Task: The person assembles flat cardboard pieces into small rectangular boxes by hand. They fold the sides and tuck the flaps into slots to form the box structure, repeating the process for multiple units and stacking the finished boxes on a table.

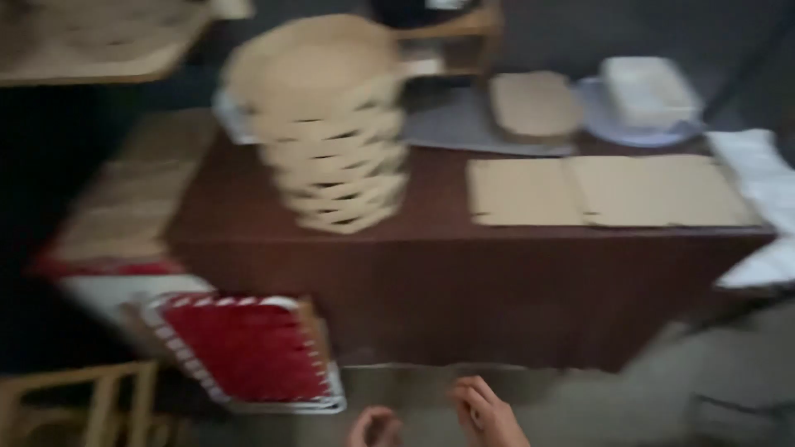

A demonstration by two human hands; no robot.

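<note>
At the near edge of the view, low and centre, two bare hands show only partly. The left hand (374,428) is curled loosely with nothing in it, and the right hand (489,414) has its fingers spread and bent, also holding nothing; both hang free in front of the dark brown table (431,273), touching no object. The picture is blurred, so finer detail of the fingers cannot be told.

Nearest to the hands, just left of them and below the table's front, leans a tray with a red surface and a striped rim (248,348), tilted against the table side as if propped there to stay out of the way. On the tabletop, far left, stands a tall stack of tan flat boxes (331,124), each turned a little against the one below, which makes the pile look twisted. To the right lie flat cardboard sheets (609,190), unfolded and side by side. Beyond them a grey sheet (464,124) carries a tan lidded container (537,103), and a pale round plate (629,124) bears a white closed container (650,89); what is inside either cannot be seen. White paper (758,178) drapes over the far right corner. A wooden frame (99,397) stands near left.
</note>
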